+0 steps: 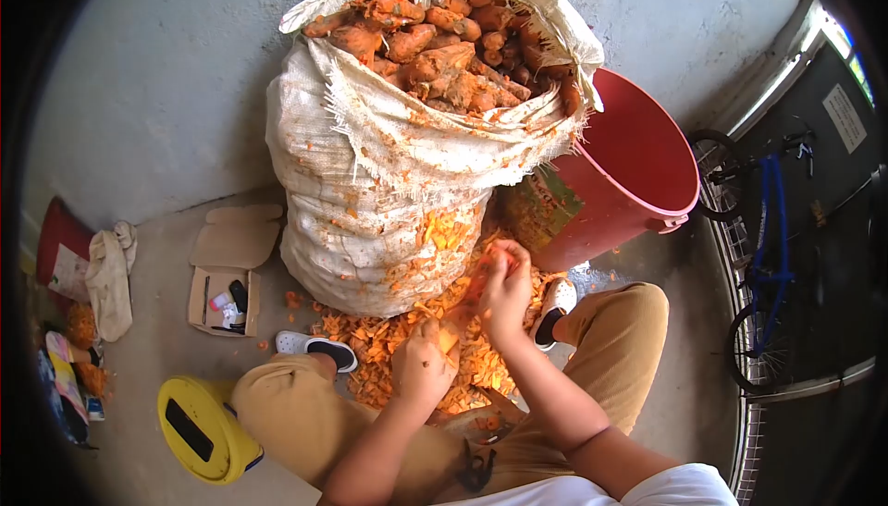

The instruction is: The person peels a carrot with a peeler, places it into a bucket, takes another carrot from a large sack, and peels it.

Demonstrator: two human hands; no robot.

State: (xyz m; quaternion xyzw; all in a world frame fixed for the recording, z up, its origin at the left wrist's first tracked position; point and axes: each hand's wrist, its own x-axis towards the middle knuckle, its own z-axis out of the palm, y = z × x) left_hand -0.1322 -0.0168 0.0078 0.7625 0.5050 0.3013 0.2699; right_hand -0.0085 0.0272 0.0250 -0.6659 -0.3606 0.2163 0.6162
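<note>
Over a heap of orange peelings [370, 344] on the floor, my left hand [424, 364] is closed around a peeled orange carrot [450, 336]. Its pale orange end points up between my hands. My right hand [505, 295] is just above and to the right, fingers curled in a grip. Blur and the fingers hide what the right hand holds. In front of me stands a tall white woven sack [370, 201], its rim rolled down, filled with thick, dirt-marked carrots [444, 48]. Orange shreds cling to the sack's lower side.
A red bin [622, 187] leans beside the sack. An open cardboard box [225, 301] with small items lies left, near a yellow container [199, 430]. A cloth [112, 279] hangs at the far left. A blue bicycle [770, 265] stands by the dark gate at right.
</note>
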